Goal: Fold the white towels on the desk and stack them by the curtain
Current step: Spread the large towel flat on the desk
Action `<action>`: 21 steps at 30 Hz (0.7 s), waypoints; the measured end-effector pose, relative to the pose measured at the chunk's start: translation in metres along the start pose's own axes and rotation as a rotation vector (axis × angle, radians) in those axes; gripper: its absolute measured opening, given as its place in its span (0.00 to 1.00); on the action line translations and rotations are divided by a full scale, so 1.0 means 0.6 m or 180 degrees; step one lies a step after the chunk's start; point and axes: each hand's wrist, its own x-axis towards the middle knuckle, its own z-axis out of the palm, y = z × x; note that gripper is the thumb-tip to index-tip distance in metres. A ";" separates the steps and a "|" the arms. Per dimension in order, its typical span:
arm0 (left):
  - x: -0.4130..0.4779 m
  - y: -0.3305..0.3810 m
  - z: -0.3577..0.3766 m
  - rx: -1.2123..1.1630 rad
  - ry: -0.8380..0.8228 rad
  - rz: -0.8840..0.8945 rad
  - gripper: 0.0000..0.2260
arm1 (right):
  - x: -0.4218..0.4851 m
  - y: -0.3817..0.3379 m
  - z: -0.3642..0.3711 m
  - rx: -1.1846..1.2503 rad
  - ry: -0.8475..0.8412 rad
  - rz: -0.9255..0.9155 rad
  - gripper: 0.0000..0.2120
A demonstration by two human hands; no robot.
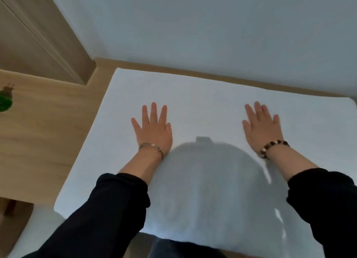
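A large white towel [202, 103] lies spread flat over the wooden desk [42, 134], reaching from the wall to the near edge. My left hand [153, 129] presses flat on it left of centre, fingers straight and spread. My right hand [262, 126] presses flat on it toward the right, fingers straight too. More white cloth [36, 230] shows at the lower left, below the desk edge. No curtain is in view.
A pale wall [193, 26] backs the desk. A wooden cabinet panel [38, 35] stands at the upper left. A green object [5, 103] sits at the desk's far left edge. Bare wood lies left of the towel.
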 end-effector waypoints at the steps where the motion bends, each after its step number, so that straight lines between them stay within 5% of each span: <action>1: -0.008 0.019 -0.005 0.0015 -0.0041 -0.0050 0.25 | -0.004 0.008 -0.004 0.0082 -0.0015 0.0177 0.27; 4: -0.074 0.107 0.004 -0.0073 0.0089 0.0666 0.26 | -0.038 -0.035 0.000 0.0400 0.0179 0.0193 0.27; 6: -0.131 0.143 0.029 -0.0101 0.0048 0.1193 0.27 | -0.089 -0.060 0.026 0.0438 0.0152 -0.0362 0.27; 9: -0.152 0.129 0.055 0.0083 -0.0095 0.1144 0.26 | -0.149 0.000 0.062 0.0295 0.0168 -0.0675 0.27; 16: -0.155 0.152 0.050 0.0207 -0.0048 0.0749 0.26 | -0.133 0.169 0.048 0.0486 0.0077 0.1342 0.27; 18: -0.162 0.193 0.045 0.0012 -0.0110 0.0762 0.26 | -0.148 0.114 0.052 0.0564 0.0103 0.0781 0.28; 21: -0.182 0.250 0.052 -0.0123 -0.0163 0.1200 0.26 | -0.194 0.070 0.076 0.0339 0.0124 -0.0887 0.28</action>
